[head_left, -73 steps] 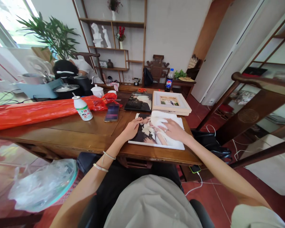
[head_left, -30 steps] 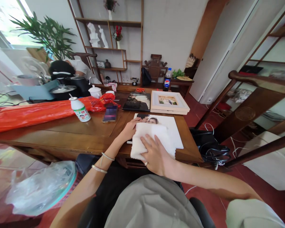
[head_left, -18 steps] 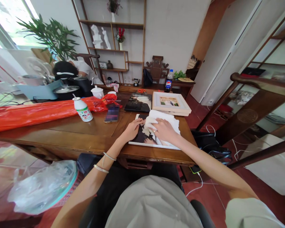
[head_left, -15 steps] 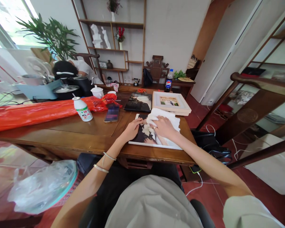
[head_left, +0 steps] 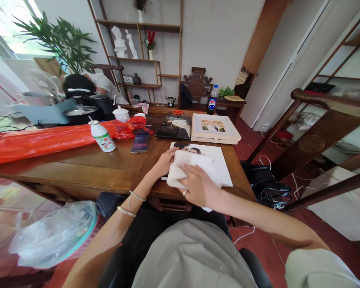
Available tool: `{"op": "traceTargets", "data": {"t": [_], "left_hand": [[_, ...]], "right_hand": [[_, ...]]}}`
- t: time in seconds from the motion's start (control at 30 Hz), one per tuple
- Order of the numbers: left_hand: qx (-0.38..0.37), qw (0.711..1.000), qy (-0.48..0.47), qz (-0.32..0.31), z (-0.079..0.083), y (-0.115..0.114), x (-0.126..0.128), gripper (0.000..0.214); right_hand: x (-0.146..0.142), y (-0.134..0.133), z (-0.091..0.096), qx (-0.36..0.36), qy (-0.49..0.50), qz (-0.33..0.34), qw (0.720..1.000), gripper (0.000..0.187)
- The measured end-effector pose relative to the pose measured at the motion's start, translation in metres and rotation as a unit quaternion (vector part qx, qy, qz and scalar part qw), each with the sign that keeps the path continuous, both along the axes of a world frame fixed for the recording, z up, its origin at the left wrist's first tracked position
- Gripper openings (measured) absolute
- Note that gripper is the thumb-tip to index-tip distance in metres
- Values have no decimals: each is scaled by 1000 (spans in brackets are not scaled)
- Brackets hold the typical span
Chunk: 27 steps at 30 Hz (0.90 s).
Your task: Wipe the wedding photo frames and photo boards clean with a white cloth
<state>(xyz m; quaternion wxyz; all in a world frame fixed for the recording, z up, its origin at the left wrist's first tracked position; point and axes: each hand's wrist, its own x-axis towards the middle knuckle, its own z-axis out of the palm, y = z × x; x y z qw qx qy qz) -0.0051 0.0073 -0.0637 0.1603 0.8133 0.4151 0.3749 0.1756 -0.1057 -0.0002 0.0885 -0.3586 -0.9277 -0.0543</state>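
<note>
A photo panel (head_left: pixel 223 168) lies flat on the wooden table, printed with dark-haired heads near its far edge and white on the right. My right hand (head_left: pixel 198 185) presses a folded white cloth (head_left: pixel 181 160) onto it, fingers bent into the fabric. The cloth covers much of the picture and part of it hangs past the near edge. My left hand (head_left: pixel 165 161) rests at the panel's left edge, its fingers stretched out and touching it; the fingertips are partly hidden by the cloth.
Behind the panel lie a dark picture panel (head_left: pixel 174 127) and a white-framed photo (head_left: pixel 231 130), with a cola bottle (head_left: pixel 212 100) beyond. To the left are a phone (head_left: pixel 140 142), a white bottle (head_left: pixel 102 137) and a long red plastic-wrapped bundle (head_left: pixel 48 140). A person (head_left: pixel 100 82) leans behind the pots.
My right hand has drawn the cloth toward me and slightly left, over the near part of the panel. The printed heads at the far edge now show. My left hand stays at the edge.
</note>
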Motion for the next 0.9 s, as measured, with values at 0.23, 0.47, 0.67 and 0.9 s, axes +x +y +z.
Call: {"op": "traceTargets", "data": {"t": [0.23, 0.47, 0.67, 0.9], "left_hand": [[17, 1000, 8, 14, -2, 2, 3, 38], [10, 1000, 10, 17, 4, -4, 4, 38], [13, 1000, 6, 23, 2, -2, 5, 37], [3, 1000, 2, 30, -4, 2, 4, 40]], "right_hand": [[19, 79, 12, -67, 98, -52, 992, 28], [-14, 141, 26, -166, 203, -44, 964, 28], [-15, 146, 24, -192, 211, -50, 957, 30], [57, 127, 20, -168, 213, -99, 957, 29]]}}
